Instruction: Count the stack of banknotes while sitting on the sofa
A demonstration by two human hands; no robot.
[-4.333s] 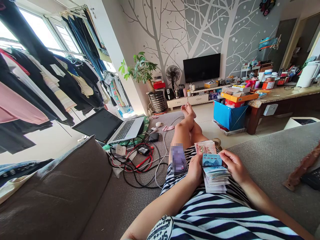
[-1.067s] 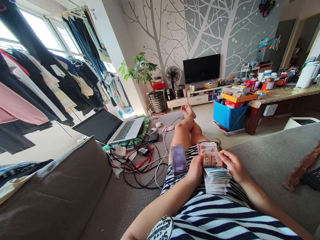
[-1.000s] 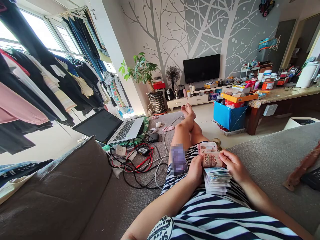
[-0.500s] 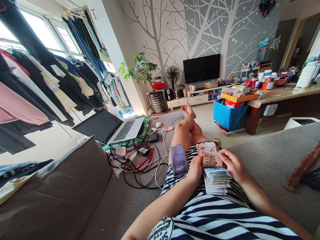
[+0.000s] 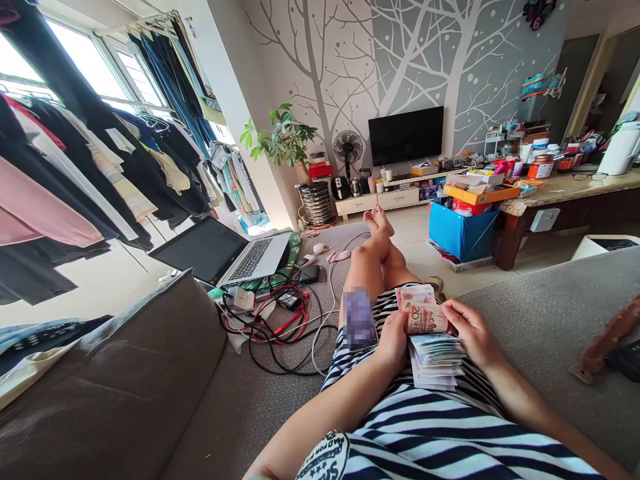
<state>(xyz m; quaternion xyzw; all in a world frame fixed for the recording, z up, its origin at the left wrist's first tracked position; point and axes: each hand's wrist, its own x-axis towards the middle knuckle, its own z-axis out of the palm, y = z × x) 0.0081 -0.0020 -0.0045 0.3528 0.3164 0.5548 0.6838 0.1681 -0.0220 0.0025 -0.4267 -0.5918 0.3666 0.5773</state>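
Observation:
Between my two hands are brownish 20 banknotes [image 5: 425,319], held at both ends above my lap. My left hand [image 5: 393,337] is closed on their left end, thumb on top. With thumb and fingers, my right hand [image 5: 470,329] pinches the right end. A fanned pile of bluish banknotes [image 5: 436,357] lies on the striped cloth just below, its notes overlapping. Beyond the held notes, pinkish banknotes [image 5: 415,294] rest on my lap. A phone [image 5: 361,320], partly blurred out, lies on my thigh left of my left hand. How many notes I hold is hidden.
Left on the sofa [image 5: 280,400] are an open laptop [image 5: 255,260], tangled black and red cables [image 5: 285,327] and a white charger [image 5: 243,299]. A blue storage box [image 5: 463,230] stands on the floor beside a cluttered table [image 5: 585,190]. Clothes hang at the far left.
The view has shifted slightly, so everything sits a little further right. Both hands keep their grip on the 20 banknotes, with hardly any movement.

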